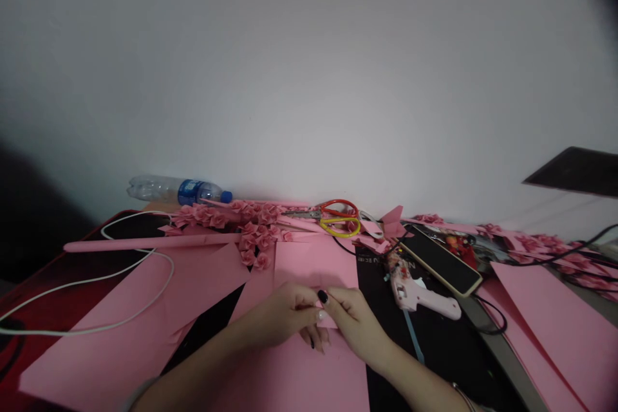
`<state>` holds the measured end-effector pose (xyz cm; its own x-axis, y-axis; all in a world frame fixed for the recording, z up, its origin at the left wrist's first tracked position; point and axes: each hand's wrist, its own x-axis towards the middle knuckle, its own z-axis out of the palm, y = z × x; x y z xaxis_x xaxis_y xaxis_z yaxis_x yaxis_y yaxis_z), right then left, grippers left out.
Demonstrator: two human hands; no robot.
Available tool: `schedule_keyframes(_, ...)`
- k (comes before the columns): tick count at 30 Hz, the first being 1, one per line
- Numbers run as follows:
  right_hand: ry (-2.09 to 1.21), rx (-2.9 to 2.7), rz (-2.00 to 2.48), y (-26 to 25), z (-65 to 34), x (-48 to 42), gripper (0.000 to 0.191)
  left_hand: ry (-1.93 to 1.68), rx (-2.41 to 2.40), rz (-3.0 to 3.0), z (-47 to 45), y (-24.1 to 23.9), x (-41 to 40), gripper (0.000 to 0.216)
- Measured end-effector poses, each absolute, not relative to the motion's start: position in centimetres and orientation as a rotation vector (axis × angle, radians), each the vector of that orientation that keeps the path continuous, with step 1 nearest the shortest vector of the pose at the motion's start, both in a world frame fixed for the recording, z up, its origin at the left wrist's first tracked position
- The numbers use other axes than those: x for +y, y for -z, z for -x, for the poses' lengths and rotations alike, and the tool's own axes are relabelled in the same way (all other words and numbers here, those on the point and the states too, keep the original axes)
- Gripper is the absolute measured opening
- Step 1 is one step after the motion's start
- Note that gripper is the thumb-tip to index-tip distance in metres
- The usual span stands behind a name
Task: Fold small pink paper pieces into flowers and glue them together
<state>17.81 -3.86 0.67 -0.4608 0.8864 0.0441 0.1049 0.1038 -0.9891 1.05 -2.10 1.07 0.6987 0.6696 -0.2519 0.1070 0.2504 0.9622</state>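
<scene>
A small piece of pink paper (329, 321) is pinched between both hands above the front of the table. My left hand (288, 317) is closed on its left side, the thumb pressed near the tip of the other thumb. From the right, my right hand (356, 323) grips the same piece, its dark-nailed thumb on top. The fingers hide much of the paper, so its folds cannot be made out. Beneath and behind the hands lie pink paper sheets (316, 262).
Folded pink paper roses (258, 236), scissors (340, 217) and a plastic bottle (181, 190) line the wall. At right are a glue gun (425, 297), a phone (441, 261) and more pink sheets (555, 322). A long pink paper tube (154, 243) and a white cable (96, 331) lie left.
</scene>
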Motion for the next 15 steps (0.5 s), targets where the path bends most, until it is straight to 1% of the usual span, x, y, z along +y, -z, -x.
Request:
schedule_keyframes(7, -1.430, -1.639, 0.985, -0.3, -17.6, -3.9, 0.047, -0.460, 0.752, -1.284, -0.9, -1.0, -2.2, 0.022)
schedule_keyframes(8, -1.372, -1.629, 1.023, -0.2, -17.7, -3.9, 0.048, -0.468, 0.753, -1.288, -0.9, -1.0, -2.1, 0.022)
schedule_keyframes(12, -0.929, -1.537, 1.239, 0.3, -18.3, -3.6, 0.041, -0.525, 0.818, -1.326, -0.8, -1.2, -1.9, 0.025)
schedule_keyframes(15, -0.812, -1.569, 1.250, 0.5, -18.6, -3.7, 0.036, -0.602, 0.905, -1.410, -0.8, -1.4, -1.7, 0.028)
